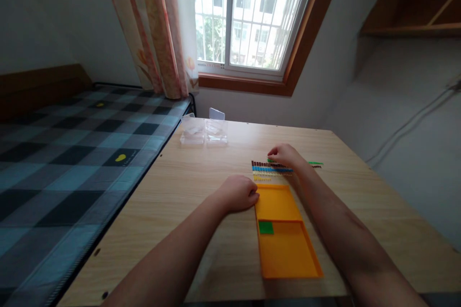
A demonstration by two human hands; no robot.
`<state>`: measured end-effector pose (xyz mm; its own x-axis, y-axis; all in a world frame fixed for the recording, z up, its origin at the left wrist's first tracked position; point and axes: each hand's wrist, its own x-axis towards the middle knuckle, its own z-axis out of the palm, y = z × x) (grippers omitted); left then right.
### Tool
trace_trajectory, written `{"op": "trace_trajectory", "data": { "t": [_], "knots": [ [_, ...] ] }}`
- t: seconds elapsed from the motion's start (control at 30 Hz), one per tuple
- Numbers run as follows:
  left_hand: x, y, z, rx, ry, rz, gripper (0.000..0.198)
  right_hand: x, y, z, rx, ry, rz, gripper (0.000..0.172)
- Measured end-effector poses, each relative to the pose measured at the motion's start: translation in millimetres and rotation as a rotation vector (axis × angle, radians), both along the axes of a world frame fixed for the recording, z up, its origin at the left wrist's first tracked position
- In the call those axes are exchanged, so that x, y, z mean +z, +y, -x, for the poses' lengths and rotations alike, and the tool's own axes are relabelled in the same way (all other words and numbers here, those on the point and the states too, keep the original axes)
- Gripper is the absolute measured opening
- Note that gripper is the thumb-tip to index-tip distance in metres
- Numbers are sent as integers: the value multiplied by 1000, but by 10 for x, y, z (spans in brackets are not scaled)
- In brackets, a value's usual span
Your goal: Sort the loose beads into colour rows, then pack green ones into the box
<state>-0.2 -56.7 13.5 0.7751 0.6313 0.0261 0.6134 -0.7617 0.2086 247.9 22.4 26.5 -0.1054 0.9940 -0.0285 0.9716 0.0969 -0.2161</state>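
Note:
A shallow orange tray (283, 254) with two compartments lies on the table, and a green square tile (266, 227) sits in the near compartment's upper left corner. My left hand (239, 194) is closed at the tray's left rim, its fingertips curled against the edge. Beyond the tray, small brown, blue, cream and yellow pieces (272, 170) lie in neat rows. My right hand (286, 155) is pinched at the far side of these rows, on a small green piece (270, 160) partly hidden by the fingers. More green pieces (316, 163) and dark ones show right of my forearm.
Two clear plastic boxes (216, 133) with raised lids stand at the table's far left. The wooden table (173, 211) borders a bed with a checked cover (90, 153) on the left. Behind are a window and curtain (162, 33); a wall shelf (410, 30) hangs at right.

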Motion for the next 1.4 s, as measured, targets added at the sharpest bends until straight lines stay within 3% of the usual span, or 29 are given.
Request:
{"op": "trace_trajectory", "data": {
  "t": [0.37, 0.57, 1.07, 1.23, 1.4],
  "knots": [
    [80, -13, -14, 9, 19, 21, 27, -31, 42, 11, 24, 72, 33, 21],
    [81, -12, -11, 21, 29, 28, 27, -50, 61, 80, 1, 69, -38, 25],
    [78, -6, -5, 20, 37, 45, 26, -27, 1, 93, 16, 85, -43, 22],
    [105, -8, 1, 21, 32, 50, 28, 284, -109, 18, 27, 104, -101, 22],
    [116, -6, -4, 21, 18, 50, 32, 767, -543, -38, 146, 139, -297, 17]
  ]
}}
